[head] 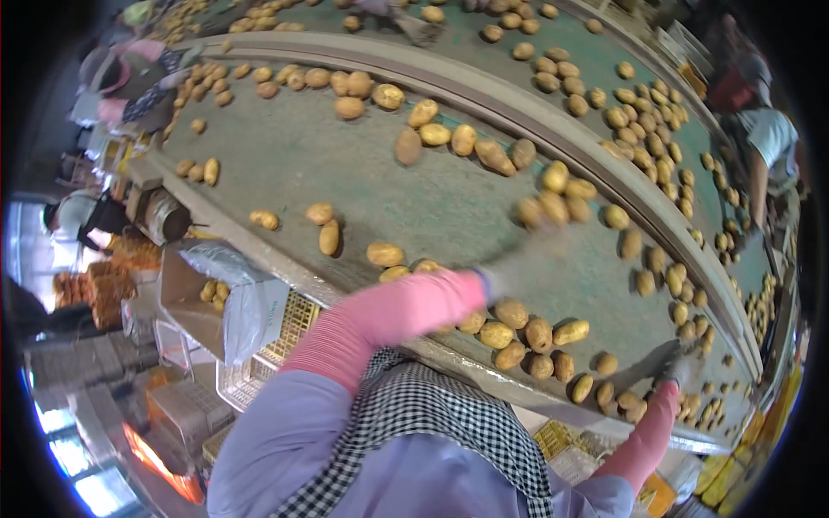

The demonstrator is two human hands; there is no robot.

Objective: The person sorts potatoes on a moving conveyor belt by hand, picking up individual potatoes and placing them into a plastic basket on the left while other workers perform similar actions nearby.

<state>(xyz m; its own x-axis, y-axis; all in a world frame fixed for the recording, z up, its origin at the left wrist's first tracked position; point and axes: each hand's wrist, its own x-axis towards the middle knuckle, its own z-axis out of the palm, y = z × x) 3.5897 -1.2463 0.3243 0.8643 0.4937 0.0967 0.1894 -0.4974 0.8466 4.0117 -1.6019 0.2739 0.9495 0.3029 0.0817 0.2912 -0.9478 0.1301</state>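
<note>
Both my hands wear greyish gloves below pink sleeves. My left hand [534,256], blurred, is stretched over the green sorting surface, its fingers by a group of potatoes [554,208] that also look blurred; whether it grips any is unclear. Farther right, my right hand [686,364] reaches down among small potatoes [696,329] near the narrow end of the surface; its fingers are partly hidden. Between my arms, several potatoes [539,335] lie along the near edge. A row of potatoes [463,139] follows the far divider.
A curved divider rail [453,81] separates a second lane of potatoes [638,120]. Below the near rail [252,239] stand a cardboard box [194,304] holding potatoes and a white plastic crate [243,382]. Co-workers [139,81] stand at the left; another person [767,142] reaches in at the right.
</note>
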